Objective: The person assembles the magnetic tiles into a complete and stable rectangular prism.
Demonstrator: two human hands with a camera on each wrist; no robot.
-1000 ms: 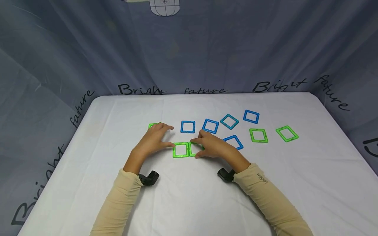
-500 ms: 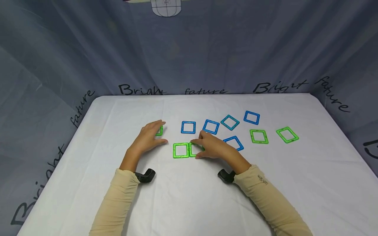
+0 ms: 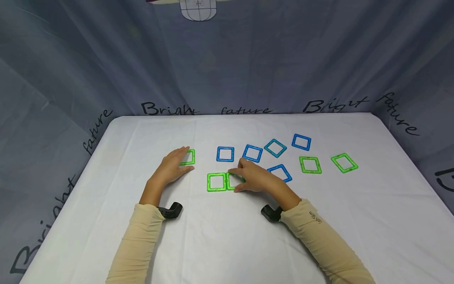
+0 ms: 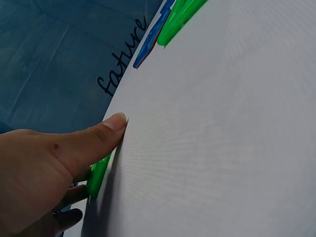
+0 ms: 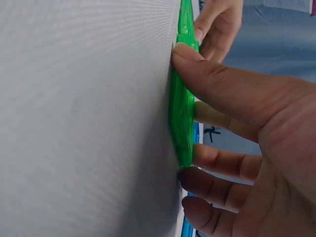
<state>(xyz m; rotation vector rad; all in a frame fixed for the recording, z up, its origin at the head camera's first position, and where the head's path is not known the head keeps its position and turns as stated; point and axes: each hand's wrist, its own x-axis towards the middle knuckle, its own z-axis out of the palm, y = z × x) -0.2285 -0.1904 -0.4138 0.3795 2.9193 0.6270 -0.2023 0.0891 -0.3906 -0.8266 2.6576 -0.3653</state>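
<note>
Two green square magnetic tiles lie edge to edge near the middle of the white table. My right hand (image 3: 258,176) holds the right-hand tile (image 5: 181,108) flat between thumb and fingers, partly hiding it in the head view. Its neighbour, the left tile (image 3: 216,189), shows whole. Farther left, my left hand (image 3: 169,165) reaches around another green tile (image 3: 193,157) with relaxed fingers. The left fingertips are at its far side and the thumb (image 4: 111,126) at its near side; I cannot tell whether they touch it.
Behind the pair lie a blue tile (image 3: 225,159), a tilted blue tile (image 3: 252,146) and a teal tile (image 3: 275,148). Another blue tile (image 3: 283,173) sits beside the right wrist. A far blue tile (image 3: 302,142) and two green tiles, one upright-set (image 3: 310,171), lie rightward. Grey curtains enclose the table (image 3: 220,244).
My left hand has drawn left and slightly back from the green pair, uncovering more of the separate left green tile. The right hand and the other tiles stay put.
</note>
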